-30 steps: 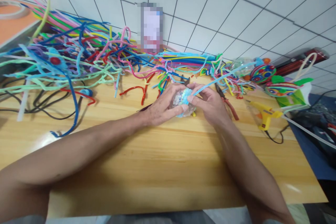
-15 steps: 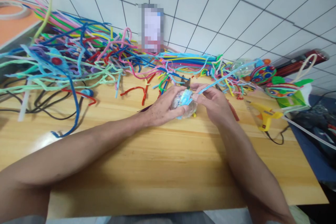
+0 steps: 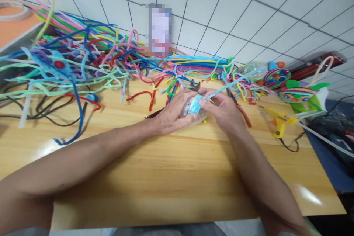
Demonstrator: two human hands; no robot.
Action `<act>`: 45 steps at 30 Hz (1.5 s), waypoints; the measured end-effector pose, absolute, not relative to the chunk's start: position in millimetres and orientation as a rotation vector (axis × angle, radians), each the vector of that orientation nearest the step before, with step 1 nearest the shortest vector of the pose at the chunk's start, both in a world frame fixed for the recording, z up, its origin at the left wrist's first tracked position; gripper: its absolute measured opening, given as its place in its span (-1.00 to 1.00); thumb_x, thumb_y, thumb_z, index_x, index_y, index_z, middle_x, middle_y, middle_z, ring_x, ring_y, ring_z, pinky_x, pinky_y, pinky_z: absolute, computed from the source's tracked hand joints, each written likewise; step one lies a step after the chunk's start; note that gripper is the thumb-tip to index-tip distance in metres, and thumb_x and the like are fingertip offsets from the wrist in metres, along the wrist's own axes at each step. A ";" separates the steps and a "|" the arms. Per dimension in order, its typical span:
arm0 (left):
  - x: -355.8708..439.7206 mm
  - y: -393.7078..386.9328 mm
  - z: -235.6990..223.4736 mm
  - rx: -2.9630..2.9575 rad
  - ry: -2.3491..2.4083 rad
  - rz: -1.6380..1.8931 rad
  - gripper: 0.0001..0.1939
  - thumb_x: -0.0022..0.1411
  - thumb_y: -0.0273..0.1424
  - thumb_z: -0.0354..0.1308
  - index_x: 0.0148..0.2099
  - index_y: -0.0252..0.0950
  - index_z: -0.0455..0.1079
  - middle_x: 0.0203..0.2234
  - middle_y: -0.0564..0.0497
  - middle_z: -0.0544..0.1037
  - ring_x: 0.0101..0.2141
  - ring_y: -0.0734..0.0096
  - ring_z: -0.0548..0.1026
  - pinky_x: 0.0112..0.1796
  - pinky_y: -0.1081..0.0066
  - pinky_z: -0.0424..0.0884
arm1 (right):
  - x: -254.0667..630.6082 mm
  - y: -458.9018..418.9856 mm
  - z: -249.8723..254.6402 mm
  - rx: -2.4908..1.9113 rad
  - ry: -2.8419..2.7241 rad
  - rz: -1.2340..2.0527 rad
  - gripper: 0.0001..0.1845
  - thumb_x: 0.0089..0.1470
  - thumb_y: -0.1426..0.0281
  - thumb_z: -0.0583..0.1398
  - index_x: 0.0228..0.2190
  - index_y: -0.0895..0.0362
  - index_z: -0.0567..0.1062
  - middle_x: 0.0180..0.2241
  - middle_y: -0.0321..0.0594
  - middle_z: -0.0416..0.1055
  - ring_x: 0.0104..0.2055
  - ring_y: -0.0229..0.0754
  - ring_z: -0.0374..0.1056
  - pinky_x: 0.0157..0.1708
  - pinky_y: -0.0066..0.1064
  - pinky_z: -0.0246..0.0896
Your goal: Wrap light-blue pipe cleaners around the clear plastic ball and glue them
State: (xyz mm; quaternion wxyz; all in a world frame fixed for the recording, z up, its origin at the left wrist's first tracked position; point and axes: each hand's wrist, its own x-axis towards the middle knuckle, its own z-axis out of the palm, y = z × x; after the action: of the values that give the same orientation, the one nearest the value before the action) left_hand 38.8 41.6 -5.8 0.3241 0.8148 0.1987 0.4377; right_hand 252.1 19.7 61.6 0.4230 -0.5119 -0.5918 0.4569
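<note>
Between my hands, just above the wooden table [image 3: 155, 177], is a clear plastic ball [image 3: 197, 118] with light-blue fuzzy strips on its upper face. My left hand [image 3: 177, 112] wraps around the ball's left side, thumb along its near edge. A light-blue pipe cleaner [image 3: 235, 85] runs from the ball out to the upper right. My right hand [image 3: 219, 108] pinches it close to the ball's surface, thumb against the forefinger. Beyond the hands, a pair of pliers [image 3: 243, 115] with red handles lies partly behind my right hand. Dark tool jaws [image 3: 197, 86] show past my fingertips.
A tangled heap of coloured pipe cleaners [image 3: 91, 51] spreads along the back left. A phone [image 3: 160, 31], blurred out, leans on the tiled wall. At right lie a yellow glue gun [image 3: 281, 121] and decorated fish-like crafts [image 3: 297, 94]. Black cables [image 3: 47, 108] run at left.
My right fingers shift slightly away from the ball and back, still pinching the pipe cleaner. The ball turns a little in my left hand.
</note>
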 end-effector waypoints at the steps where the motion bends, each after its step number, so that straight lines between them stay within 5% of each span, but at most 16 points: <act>1: 38.8 41.6 -5.8 2.132 0.520 1.149 -0.34 0.47 -0.19 0.20 0.50 -0.12 0.13 0.35 -0.24 0.41 0.33 -0.10 0.40 0.35 -0.16 0.36 | 251.9 19.9 60.8 -1.278 -1.474 1.150 -0.58 -0.02 0.05 0.54 -0.34 0.02 0.55 0.08 -0.17 0.60 0.08 0.00 0.52 0.16 -0.05 0.45; 11: 35.9 42.2 0.8 2.109 0.541 1.101 -0.49 0.56 -0.14 0.08 0.42 -0.19 0.18 0.28 -0.26 0.43 0.27 -0.05 0.43 0.28 -0.09 0.40 | 248.4 21.8 55.2 -1.242 -1.406 1.158 -0.57 -0.09 0.09 0.56 -0.36 0.03 0.54 0.03 -0.19 0.63 -0.01 -0.06 0.55 0.07 -0.12 0.50; 19: 42.7 42.1 -0.1 2.079 0.648 1.150 -0.44 0.41 -0.13 0.30 0.32 -0.17 0.27 0.14 -0.19 0.53 0.13 0.02 0.53 0.14 0.03 0.50 | 252.3 22.0 57.5 -1.274 -1.421 1.204 -0.57 -0.06 0.07 0.55 -0.34 0.03 0.56 0.10 -0.17 0.61 0.01 -0.05 0.54 0.07 -0.13 0.49; 25: 40.6 40.8 -1.3 2.089 0.584 1.142 -0.43 0.49 -0.14 0.24 0.38 -0.18 0.19 0.22 -0.22 0.47 0.21 0.02 0.48 0.23 -0.01 0.47 | 256.1 24.2 58.3 -1.272 -1.440 1.173 -0.55 -0.06 0.01 0.54 -0.33 0.04 0.58 0.08 -0.15 0.62 0.02 -0.02 0.53 0.07 -0.11 0.50; 31: 40.1 42.5 -2.3 2.156 0.480 1.111 -0.18 0.35 -0.23 0.34 0.50 -0.15 0.04 0.38 -0.29 0.33 0.35 -0.10 0.39 0.35 -0.12 0.37 | 255.2 23.5 56.6 -1.265 -1.431 1.174 -0.55 -0.05 0.02 0.55 -0.30 0.02 0.58 0.08 -0.17 0.61 0.05 -0.01 0.53 0.09 -0.09 0.50; 45: 35.5 46.5 -5.5 2.225 0.423 1.080 -0.24 0.49 -0.13 0.20 0.55 -0.14 -0.02 0.37 -0.29 0.31 0.35 -0.12 0.36 0.34 -0.16 0.38 | 256.2 23.1 59.9 -1.296 -1.496 1.106 -0.58 -0.02 0.04 0.53 -0.32 0.02 0.56 -0.04 -0.19 0.62 0.01 -0.03 0.52 0.06 -0.11 0.49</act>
State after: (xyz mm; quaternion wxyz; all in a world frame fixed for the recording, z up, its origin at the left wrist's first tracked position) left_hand 35.5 46.5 -5.5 0.3111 0.8427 0.1604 0.4091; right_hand 256.2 23.1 59.9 0.4234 -0.5178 -0.5977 0.4419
